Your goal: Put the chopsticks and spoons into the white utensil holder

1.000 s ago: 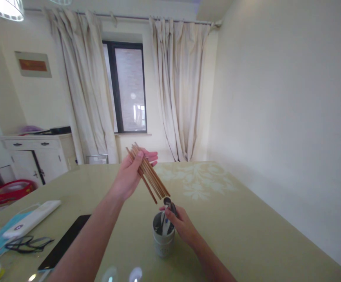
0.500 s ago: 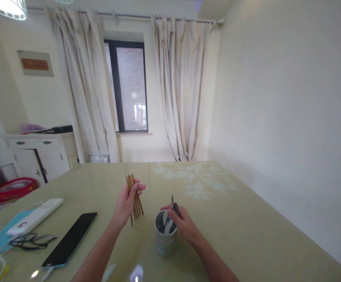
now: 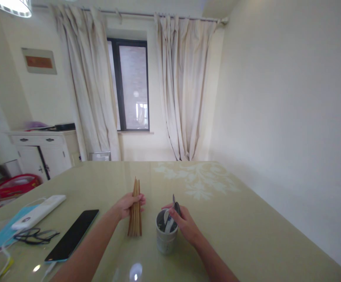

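Observation:
My left hand (image 3: 132,204) is closed around a bundle of several wooden chopsticks (image 3: 135,223), held nearly upright over the table left of the cup. A light, cylindrical utensil cup (image 3: 166,242) stands on the tabletop in front of me. Inside it lean a white spoon (image 3: 169,224) and a dark-handled utensil (image 3: 177,207); a thin metal tip shows beside them. My right hand (image 3: 185,223) is at the cup's right rim, thumb and fingers closed on the utensils' upper ends. Its fingertips behind them are partly hidden.
On the left of the table (image 3: 264,231) lie a black phone (image 3: 73,235) with a cable, folded glasses (image 3: 35,236), a white power bank (image 3: 39,211) and a blue mask (image 3: 11,229). Behind stand a white cabinet (image 3: 55,156) and a red basket (image 3: 17,187); a wall is at right.
My left hand has turned and lowered the chopsticks, which now stand straighter with their lower ends nearer me. My right hand stays at the cup. The view has shifted slightly.

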`<control>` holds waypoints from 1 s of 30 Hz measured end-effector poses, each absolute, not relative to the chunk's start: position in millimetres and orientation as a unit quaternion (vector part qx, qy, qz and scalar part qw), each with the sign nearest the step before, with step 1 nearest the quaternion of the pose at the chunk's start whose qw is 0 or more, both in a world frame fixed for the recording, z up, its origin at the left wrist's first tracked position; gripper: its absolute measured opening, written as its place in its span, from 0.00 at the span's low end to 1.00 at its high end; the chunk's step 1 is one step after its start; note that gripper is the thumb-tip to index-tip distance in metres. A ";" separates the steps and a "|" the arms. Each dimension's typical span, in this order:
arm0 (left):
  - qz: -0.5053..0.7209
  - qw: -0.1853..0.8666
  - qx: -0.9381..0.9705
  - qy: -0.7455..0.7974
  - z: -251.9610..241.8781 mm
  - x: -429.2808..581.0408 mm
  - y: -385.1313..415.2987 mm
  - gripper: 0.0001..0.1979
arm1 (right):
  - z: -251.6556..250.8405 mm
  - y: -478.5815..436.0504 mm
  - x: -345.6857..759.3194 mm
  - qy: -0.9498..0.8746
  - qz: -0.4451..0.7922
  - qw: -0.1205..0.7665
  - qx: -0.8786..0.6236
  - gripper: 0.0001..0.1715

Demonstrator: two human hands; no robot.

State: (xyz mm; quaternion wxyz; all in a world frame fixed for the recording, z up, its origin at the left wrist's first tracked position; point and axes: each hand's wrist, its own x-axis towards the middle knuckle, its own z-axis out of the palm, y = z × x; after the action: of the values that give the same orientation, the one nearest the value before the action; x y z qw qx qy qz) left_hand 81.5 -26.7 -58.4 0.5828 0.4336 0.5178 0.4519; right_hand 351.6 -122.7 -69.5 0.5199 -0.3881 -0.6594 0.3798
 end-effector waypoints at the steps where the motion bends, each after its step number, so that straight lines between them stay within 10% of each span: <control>1: 0.436 0.569 0.447 0.535 -63.3 82.5 -24.6 0.15 | -69.9 -122.7 351.6 -0.659 0.376 0.521 -0.389 0.37; 10: 0.347 0.341 0.579 0.654 -88.3 97.5 -7.7 0.06 | -75.1 -120.4 352.1 -0.663 0.381 0.517 -0.385 0.39; 20: 0.279 0.107 0.709 0.639 -124.3 95.0 -57.9 0.36 | -77.2 -118.3 351.3 -0.662 0.397 0.516 -0.371 0.39; 30: 0.240 0.111 0.754 0.601 -144.9 89.7 -60.3 0.34 | -76.6 -117.9 352.3 -0.658 0.395 0.520 -0.375 0.41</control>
State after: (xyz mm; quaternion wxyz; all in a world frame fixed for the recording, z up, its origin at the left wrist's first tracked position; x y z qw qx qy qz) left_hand 89.7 -60.3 -144.9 0.1106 0.7539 0.6014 0.2403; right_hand 352.3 -117.9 -76.6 0.5199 -0.3753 -0.6577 0.3954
